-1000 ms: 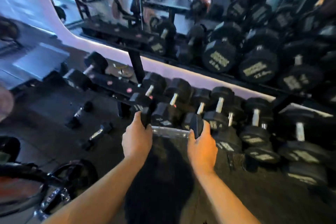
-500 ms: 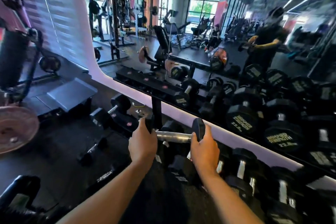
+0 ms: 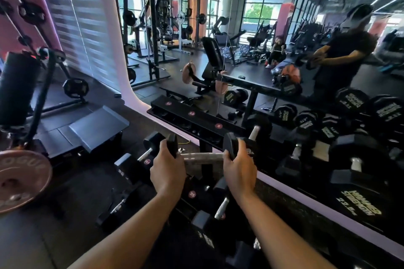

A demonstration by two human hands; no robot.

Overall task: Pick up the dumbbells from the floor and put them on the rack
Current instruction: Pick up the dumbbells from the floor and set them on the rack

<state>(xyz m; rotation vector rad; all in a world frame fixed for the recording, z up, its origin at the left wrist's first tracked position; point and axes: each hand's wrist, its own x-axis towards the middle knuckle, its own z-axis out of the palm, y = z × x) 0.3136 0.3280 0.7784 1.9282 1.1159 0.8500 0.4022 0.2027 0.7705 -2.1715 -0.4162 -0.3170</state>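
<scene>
Gripping dumbbell (image 3: 202,156) heads, left hand (image 3: 167,170), right hand (image 3: 239,169); bar level above rack (image 3: 196,194) edge, mirror (image 3: 284,72) close ahead.

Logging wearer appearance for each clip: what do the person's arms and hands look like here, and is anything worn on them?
Both forearms are bare up to the bottom edge of the picture, with no sleeves in view. The left hand and right hand wear no gloves. No watch, wristband or ring shows on the visible backs of the hands or wrists.
</scene>
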